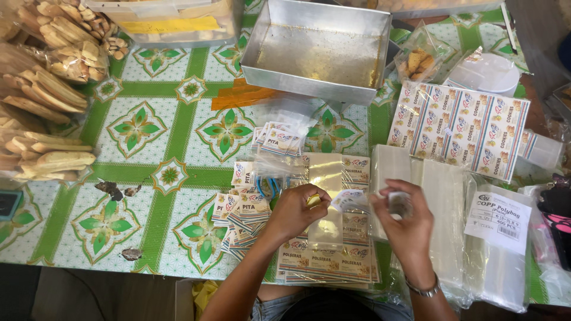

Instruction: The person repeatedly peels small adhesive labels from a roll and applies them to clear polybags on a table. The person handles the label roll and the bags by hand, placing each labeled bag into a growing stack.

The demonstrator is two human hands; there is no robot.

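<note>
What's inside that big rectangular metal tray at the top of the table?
The rectangular metal tray shows a bare floor with a yellowish oily film and a few crumbs, nothing else. The inner side of its near wall is hidden from view. What lies beneath the tray cannot be seen.

Two hands over stacked printed labels, left hand and right hand pinching a small clear bag, metal tray beyond

Metal tray, bagged biscuits, cookie label sheet, clear polybags
</note>
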